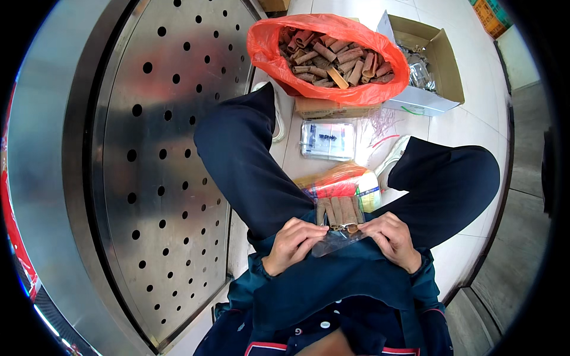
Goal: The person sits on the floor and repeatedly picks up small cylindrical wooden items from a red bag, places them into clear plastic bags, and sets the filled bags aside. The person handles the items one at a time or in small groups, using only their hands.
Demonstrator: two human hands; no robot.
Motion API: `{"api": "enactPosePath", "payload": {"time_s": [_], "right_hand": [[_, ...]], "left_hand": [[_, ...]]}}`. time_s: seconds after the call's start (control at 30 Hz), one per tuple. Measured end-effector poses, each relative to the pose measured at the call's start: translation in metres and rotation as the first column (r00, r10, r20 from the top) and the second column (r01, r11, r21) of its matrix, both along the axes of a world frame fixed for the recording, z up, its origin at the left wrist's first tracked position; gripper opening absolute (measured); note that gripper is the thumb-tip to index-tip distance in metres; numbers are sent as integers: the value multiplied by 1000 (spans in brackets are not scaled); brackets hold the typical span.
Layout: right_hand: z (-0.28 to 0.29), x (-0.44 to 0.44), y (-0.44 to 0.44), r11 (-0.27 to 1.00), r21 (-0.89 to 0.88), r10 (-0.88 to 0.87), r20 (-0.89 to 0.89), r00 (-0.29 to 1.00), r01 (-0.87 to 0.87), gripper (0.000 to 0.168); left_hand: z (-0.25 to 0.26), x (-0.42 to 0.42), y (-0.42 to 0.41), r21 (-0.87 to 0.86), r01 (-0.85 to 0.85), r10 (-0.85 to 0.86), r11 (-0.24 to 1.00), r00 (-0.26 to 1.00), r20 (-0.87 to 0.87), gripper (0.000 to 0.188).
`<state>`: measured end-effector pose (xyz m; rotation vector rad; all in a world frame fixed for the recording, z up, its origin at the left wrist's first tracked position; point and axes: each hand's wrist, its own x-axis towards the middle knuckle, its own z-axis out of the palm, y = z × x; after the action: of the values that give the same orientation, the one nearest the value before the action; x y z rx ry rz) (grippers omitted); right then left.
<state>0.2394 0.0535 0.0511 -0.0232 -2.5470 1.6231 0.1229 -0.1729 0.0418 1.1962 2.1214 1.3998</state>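
Both hands hold a clear plastic bag (324, 247) near the lap, with several cinnamon sticks (342, 211) lying side by side inside it. My left hand (296, 242) pinches the bag's left edge between thumb and fingers. At the right edge, my right hand (392, 238) grips it the same way. The bag's loose end hangs toward the body, below the sticks. Beyond the feet, an open red plastic bag (285, 80) full of cinnamon sticks (352, 54) rests on a cardboard box.
A white carton (449, 66) holding clear packets stands right of the red bag. A stack of clear plastic bags (328, 140) lies on the tiled floor, with a red and yellow plastic package (343, 180) nearer the lap. A perforated metal panel (173, 178) stands at left.
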Motion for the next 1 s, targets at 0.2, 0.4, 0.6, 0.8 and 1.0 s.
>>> {"api": "enactPosePath", "payload": {"time_s": [0.2,0.4,0.6,0.8,1.0], "right_hand": [[0,-3,-7,993,-36,-111,94,989,115,3],[-16,6,-17,879,-331,-238,318,918,342,8],[-13,-2,-21,791,-436,-211,465,860,430,14],[-14,-6,-19,811,-406,-175,519,837,421,19],[-19,-8,-17,762,-476,-127,554,823,439,21]], "left_hand": [[1,3,14,-28,-85,87,996,992,94,11],[-12,14,16,-47,-260,261,965,914,310,13],[-24,24,18,-83,-338,314,937,718,621,16],[-21,22,21,-151,-308,336,939,736,588,20],[-18,19,21,-190,-288,344,939,731,589,19]]}}
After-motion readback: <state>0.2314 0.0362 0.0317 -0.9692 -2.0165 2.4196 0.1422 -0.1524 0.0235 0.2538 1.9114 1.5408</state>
